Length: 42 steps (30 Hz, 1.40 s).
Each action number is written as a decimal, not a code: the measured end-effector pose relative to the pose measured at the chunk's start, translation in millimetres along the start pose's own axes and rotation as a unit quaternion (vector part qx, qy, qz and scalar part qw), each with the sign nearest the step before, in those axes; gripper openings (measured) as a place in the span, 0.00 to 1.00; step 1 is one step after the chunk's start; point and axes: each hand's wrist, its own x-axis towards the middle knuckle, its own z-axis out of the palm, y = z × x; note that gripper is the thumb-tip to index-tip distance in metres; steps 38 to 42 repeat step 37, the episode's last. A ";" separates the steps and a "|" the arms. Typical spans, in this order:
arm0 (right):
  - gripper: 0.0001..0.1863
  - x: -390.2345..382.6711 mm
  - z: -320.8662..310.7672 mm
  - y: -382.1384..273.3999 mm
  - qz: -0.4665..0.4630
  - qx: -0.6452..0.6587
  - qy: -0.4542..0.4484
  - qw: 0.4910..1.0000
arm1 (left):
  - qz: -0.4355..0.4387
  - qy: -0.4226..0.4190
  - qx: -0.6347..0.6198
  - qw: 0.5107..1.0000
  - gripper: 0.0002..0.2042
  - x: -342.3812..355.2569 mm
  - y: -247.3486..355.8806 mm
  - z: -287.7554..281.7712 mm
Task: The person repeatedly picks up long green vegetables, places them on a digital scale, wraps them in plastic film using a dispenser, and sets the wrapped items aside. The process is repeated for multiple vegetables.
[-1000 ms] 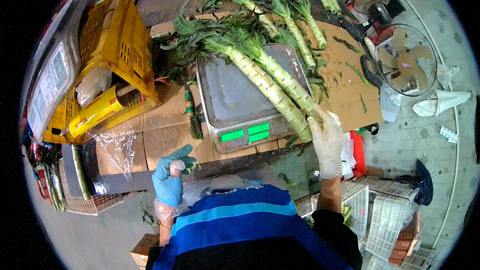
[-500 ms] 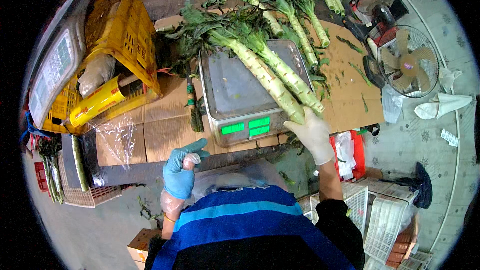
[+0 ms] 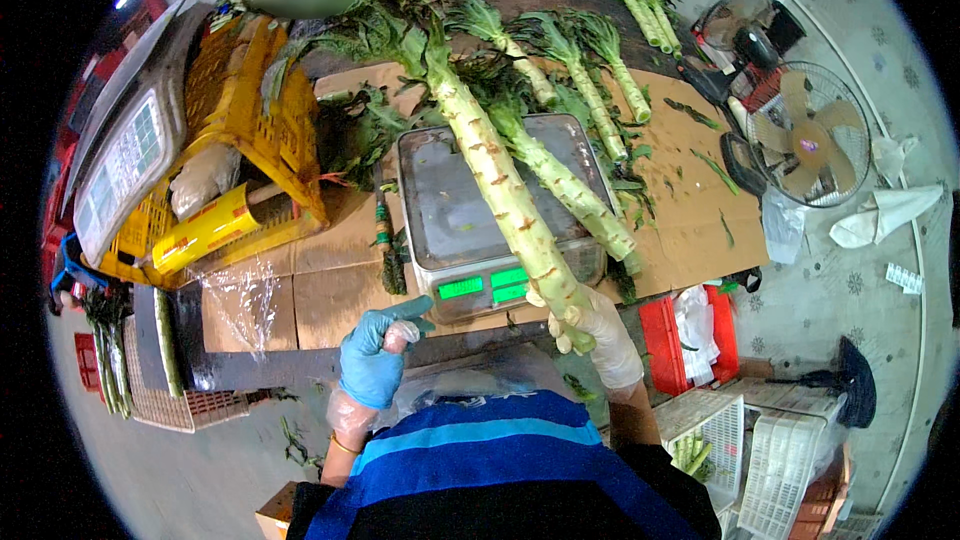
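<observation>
My right hand (image 3: 606, 342), in a whitish glove, grips the cut base of a thick pale-green celtuce stalk (image 3: 502, 195). The stalk slants up over the scale, its leafy top pointing away from me. A second celtuce (image 3: 574, 198) lies across the right side of the metal weighing scale (image 3: 430, 180), whose two green displays are lit. My left hand (image 3: 371, 360), in a blue glove with clear plastic at the wrist, hovers by the table's front edge. Its index finger is stretched out and the thumb stands apart. Nothing shows in it; the other fingers are partly hidden.
Several leafy celtuce (image 3: 592, 100) lie behind the scale on cardboard (image 3: 690, 180). A yellow crate (image 3: 290, 130) holding a yellow roll (image 3: 205, 228) stands left. Two fans (image 3: 808, 135) are at right. A red bin (image 3: 662, 345) and white crates (image 3: 765, 465) sit below right.
My right hand has drawn one celtuce toward me and lifted it off the scale. The other celtuce stays on the scale. My left hand keeps about the same pose.
</observation>
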 end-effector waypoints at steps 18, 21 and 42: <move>0.33 -60.7 -85.5 5.9 -0.225 0.145 0.148 0.952 | -0.044 -0.017 0.009 0.999 0.06 26.3 -1.9 9.3; 0.31 -48.4 -103.8 -35.4 -0.170 -0.157 0.344 0.910 | -0.030 -0.017 0.002 0.999 0.07 30.1 0.9 10.7; 0.49 71.1 -44.1 -78.9 0.085 -0.764 0.181 0.613 | -0.001 -0.002 0.035 0.999 0.09 47.1 -11.7 18.2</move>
